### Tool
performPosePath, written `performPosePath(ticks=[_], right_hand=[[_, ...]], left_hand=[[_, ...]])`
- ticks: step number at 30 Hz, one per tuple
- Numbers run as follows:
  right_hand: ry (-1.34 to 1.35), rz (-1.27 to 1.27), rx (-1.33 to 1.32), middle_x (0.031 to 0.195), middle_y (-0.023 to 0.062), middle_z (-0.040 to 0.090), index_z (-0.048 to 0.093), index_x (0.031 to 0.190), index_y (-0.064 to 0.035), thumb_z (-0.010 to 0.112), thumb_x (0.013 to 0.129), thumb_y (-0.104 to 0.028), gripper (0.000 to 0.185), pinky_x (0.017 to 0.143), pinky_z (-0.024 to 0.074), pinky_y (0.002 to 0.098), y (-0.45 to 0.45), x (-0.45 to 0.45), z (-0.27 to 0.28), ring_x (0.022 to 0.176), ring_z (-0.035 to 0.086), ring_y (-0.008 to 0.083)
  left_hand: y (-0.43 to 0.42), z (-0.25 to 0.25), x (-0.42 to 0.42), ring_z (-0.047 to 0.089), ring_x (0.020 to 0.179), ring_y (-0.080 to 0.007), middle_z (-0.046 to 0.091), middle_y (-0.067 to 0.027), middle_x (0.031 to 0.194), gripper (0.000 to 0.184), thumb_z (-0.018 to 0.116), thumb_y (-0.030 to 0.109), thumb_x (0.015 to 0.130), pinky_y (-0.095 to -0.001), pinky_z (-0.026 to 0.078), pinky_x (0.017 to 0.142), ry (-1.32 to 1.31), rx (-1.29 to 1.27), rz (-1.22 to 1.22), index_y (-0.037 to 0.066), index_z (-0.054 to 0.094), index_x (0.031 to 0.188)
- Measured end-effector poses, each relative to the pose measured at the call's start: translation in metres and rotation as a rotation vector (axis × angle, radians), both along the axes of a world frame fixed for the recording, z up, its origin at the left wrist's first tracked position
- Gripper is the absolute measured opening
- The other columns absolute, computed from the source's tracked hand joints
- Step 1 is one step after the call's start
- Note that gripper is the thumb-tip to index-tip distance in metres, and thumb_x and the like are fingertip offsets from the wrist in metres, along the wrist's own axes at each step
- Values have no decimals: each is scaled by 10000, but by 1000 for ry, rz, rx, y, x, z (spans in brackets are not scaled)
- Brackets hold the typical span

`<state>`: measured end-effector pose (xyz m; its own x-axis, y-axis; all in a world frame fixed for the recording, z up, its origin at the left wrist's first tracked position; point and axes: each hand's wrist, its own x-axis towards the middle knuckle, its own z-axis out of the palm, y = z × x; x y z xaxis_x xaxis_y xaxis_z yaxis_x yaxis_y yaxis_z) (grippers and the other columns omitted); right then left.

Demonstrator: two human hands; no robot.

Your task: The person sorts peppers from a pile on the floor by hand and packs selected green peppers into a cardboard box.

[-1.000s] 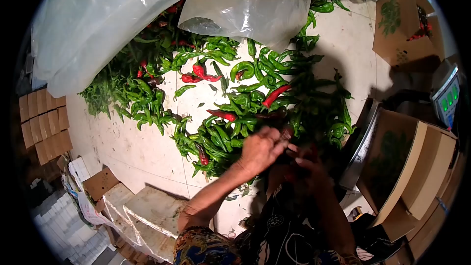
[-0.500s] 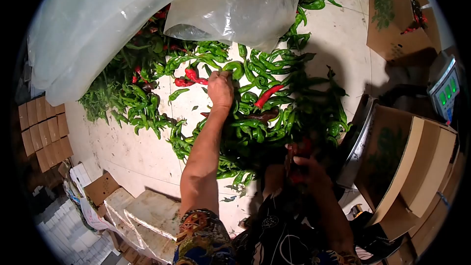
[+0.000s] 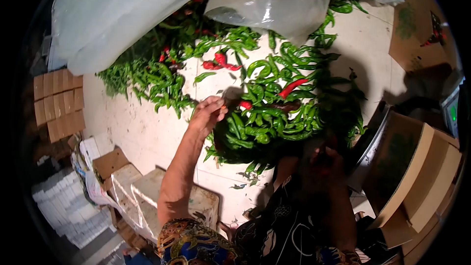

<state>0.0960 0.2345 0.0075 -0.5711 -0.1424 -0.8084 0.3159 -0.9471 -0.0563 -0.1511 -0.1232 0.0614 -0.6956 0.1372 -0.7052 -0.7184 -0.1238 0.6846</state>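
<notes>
Green peppers [image 3: 239,122] lie spread over the pale floor, with a few red ones among them, such as a long red pepper [image 3: 293,88]. My left hand [image 3: 210,112] is over the left edge of the near pile, its fingers pinched together. A small orange-red bit shows at the fingertips, too small to name. Close to my body, in deep shadow, my right hand [image 3: 326,159] has curled fingers around something dark red, which I cannot make out clearly. Farther off, red peppers [image 3: 221,61] lie together on the floor.
Clear plastic sheeting [image 3: 132,12] hangs across the top. At the right are an open cardboard box [image 3: 392,167], another box [image 3: 417,34] and a scale with a green display [image 3: 452,110]. Small brown boxes [image 3: 59,98] are stacked at the left; a worn pale block [image 3: 162,191] is nearer.
My left hand went out to the red peppers beyond the pile, then came back down and left. The camera view has shifted. My right hand stays low near my body.
</notes>
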Motion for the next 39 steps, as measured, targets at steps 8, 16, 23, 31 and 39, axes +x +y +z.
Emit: performPosePath(ticks=[8,16,23,31,39], right_hand=[[226,50,-62,953,130,619,524,1257,-139,633,824,-86,449,723,542,405,4,3,3,850,637,258],[79,368,-63,829,98,669,619,1013,-52,653,821,-112,204,616,555,377,4,25,-9,699,663,236],[46,326,180,803,89,669,619,981,-55,674,825,-121,178,582,563,354,-2,19,7,667,667,226],[-96,191,261,872,77,650,574,1083,-67,679,809,-80,294,694,551,346,9,30,23,761,655,212],[-69,239,183,911,82,652,560,1109,-61,678,794,-81,336,746,555,351,3,30,8,816,658,217]], left_hand=[[-243,148,181,481,614,-110,519,6,668,128,587,144,835,-255,377,577,78,-693,13,58,551,747],[-274,130,164,631,695,-133,663,-134,766,287,613,201,849,-262,507,622,-171,-1353,-387,33,639,1080],[-31,-39,-49,578,1016,-196,589,-138,1179,911,766,308,805,-352,483,817,251,-483,3,115,219,1507],[34,-128,-139,646,1006,-315,651,-162,1109,638,753,343,722,-382,505,867,220,-1289,-9,77,470,1228],[1,-97,-36,603,788,-196,572,-100,993,492,568,7,800,-300,548,676,411,-395,343,85,424,1264]])
